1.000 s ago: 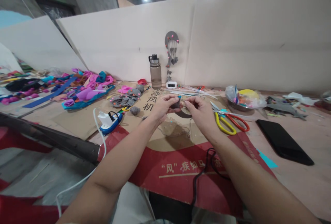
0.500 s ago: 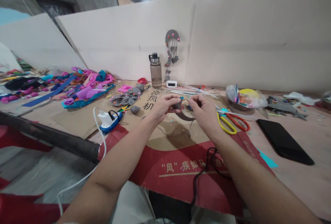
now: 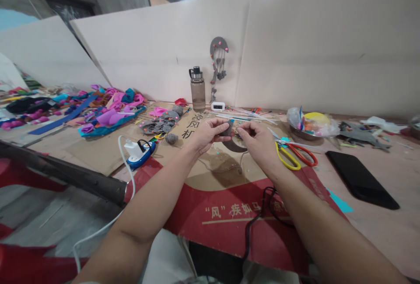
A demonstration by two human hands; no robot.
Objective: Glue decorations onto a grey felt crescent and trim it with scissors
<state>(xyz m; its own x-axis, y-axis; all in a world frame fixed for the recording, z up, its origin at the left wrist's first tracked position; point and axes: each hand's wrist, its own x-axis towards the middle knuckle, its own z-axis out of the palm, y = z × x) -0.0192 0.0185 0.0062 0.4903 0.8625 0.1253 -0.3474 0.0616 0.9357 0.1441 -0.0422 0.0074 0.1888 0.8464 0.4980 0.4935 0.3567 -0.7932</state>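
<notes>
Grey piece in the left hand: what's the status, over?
Left hand holding grey piece. Right hand close beside it, grip unclear. Yellow scissor handle near right wrist.

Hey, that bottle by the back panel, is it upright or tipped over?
Upright: the bottle stands on its base, its black cap at the top.

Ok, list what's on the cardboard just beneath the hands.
A dark grey curved piece and loose thread lie on the cardboard. The left hand, holding a small grey piece, and the right hand cover part of the curved piece, hiding its full outline.
</notes>
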